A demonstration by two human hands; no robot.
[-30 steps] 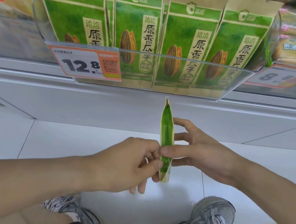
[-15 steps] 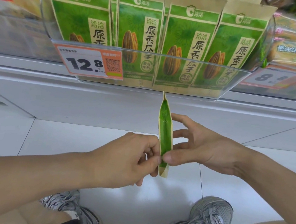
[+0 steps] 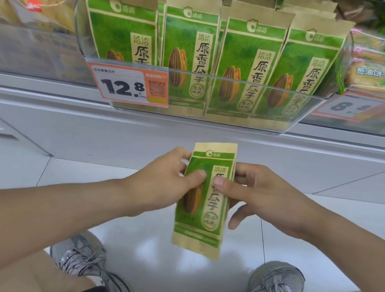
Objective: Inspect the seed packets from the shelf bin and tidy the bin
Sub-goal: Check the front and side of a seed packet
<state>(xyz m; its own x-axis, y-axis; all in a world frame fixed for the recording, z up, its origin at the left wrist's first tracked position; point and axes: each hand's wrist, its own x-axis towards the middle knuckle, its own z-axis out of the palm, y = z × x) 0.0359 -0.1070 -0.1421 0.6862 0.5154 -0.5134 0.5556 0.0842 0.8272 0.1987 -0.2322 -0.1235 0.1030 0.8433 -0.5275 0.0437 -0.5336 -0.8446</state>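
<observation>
The packet (image 3: 205, 199), green and kraft, reads 洽洽 and 原香瓜子, its front facing up. The left hand (image 3: 166, 181) and right hand (image 3: 255, 195) pinch its sides, thumbs on the front. Above the hands, the bin (image 3: 308, 115) holds matching packets behind a tag (image 3: 128, 84) reading 12.8.

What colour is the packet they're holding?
The packet is green on the front with tan paper edges and a brown striped seed picture; the head view shows it.
</observation>
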